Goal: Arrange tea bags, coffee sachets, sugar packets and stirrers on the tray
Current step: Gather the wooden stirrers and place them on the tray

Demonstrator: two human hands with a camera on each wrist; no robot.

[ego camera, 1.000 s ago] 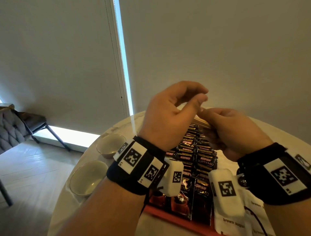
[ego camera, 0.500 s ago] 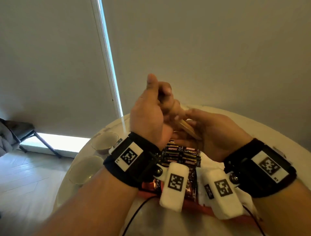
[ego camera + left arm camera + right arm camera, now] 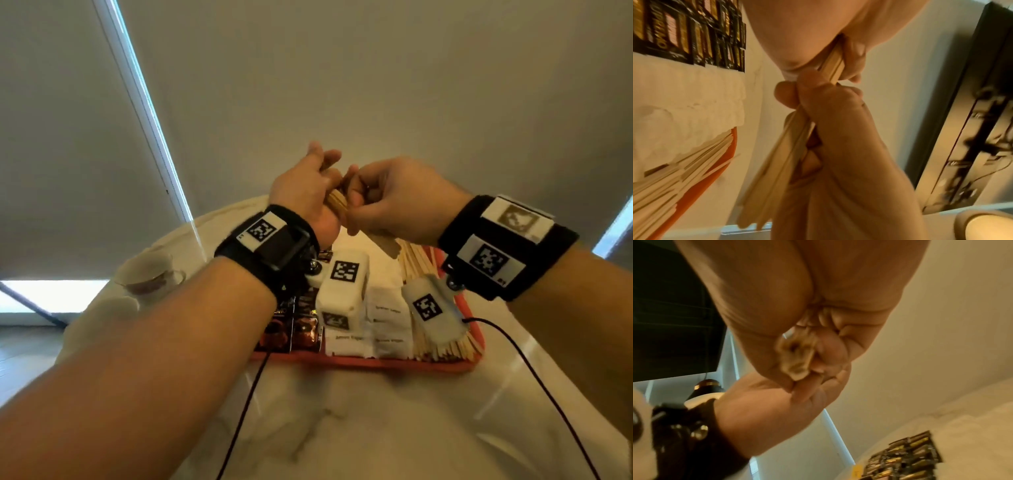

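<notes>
Both hands are raised above the red tray (image 3: 376, 364) and hold one bundle of wooden stirrers (image 3: 337, 202) between them. My left hand (image 3: 308, 192) curls round the bundle's upper end (image 3: 833, 65). My right hand (image 3: 397, 202) grips its middle, and the lower end (image 3: 387, 244) sticks out below. The right wrist view shows the bundle's end (image 3: 795, 356) in my fist. On the tray lie dark coffee sachets (image 3: 294, 325) at the left, white sugar packets (image 3: 387, 315) in the middle and loose stirrers (image 3: 445, 346) at the right. No tea bags show.
The tray sits on a round marble table (image 3: 342, 428). A cup (image 3: 150, 270) and a pale bowl (image 3: 102, 308) stand at the table's left edge. Two black cables (image 3: 239, 418) trail from my wrists across the near tabletop.
My left hand has gone from pinching above the stirrers to wrapping round the bundle. Both hands have moved away from me, and the head view now shows the tray's near edge.
</notes>
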